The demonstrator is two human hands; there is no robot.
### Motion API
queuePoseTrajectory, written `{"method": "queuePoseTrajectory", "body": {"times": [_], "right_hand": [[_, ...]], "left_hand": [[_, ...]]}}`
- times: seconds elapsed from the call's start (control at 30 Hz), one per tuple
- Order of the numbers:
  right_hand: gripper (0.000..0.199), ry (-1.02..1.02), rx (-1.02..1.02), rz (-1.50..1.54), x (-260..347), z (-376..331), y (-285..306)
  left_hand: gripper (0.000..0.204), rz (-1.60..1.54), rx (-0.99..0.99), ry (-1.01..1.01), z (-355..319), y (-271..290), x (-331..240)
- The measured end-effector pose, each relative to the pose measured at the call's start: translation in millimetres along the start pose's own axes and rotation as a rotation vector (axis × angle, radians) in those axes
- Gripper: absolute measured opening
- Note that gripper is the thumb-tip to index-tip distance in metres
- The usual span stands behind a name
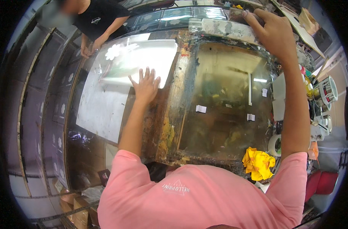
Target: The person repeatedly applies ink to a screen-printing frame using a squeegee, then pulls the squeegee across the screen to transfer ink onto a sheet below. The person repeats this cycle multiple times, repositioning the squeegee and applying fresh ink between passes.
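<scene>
My left hand (145, 84) lies flat with fingers spread on the lower edge of a clear plastic sheet (143, 61) that carries a white flower print (113, 52). The sheet rests over a white board on the table. My right hand (271, 28) reaches far forward and grips the top bar (227, 27) of a paint-stained screen-printing frame (181, 103). The frame's yellowish mesh (223, 99) fills the middle, with small white tape pieces stuck on it.
A person in a black shirt (95, 17) stands across the table, hands on the sheet's far corner. A yellow rag (258, 163) lies at the frame's near right corner. Ink cans and tape rolls (322, 91) crowd the right side. Dark printed panels (48, 95) line the left.
</scene>
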State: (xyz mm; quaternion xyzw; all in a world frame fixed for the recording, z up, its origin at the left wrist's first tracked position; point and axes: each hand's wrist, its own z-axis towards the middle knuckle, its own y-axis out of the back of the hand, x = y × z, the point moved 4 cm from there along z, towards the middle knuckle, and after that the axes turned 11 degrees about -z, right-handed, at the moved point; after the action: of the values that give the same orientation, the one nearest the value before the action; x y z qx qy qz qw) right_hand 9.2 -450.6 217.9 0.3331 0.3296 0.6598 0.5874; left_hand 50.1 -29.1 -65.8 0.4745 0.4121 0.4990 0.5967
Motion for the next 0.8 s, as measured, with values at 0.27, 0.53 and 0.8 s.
{"method": "queuePoseTrajectory", "body": {"times": [0.27, 0.53, 0.8], "right_hand": [[0.048, 0.133, -0.212, -0.114, 5.9, -12.1, 1.5], [0.06, 0.122, -0.218, -0.105, 5.6, -8.2, 3.2], [0.063, 0.133, -0.155, -0.041, 0.7, -9.4, -1.4]], "left_hand": [[0.059, -0.497, -0.077, 0.057, 26.5, 47.9, 10.0], [0.074, -0.504, 0.186, -0.34, -24.6, 28.6, -189.2], [0.128, -0.487, 0.304, -0.666, -76.9, -22.9, -328.2]]}}
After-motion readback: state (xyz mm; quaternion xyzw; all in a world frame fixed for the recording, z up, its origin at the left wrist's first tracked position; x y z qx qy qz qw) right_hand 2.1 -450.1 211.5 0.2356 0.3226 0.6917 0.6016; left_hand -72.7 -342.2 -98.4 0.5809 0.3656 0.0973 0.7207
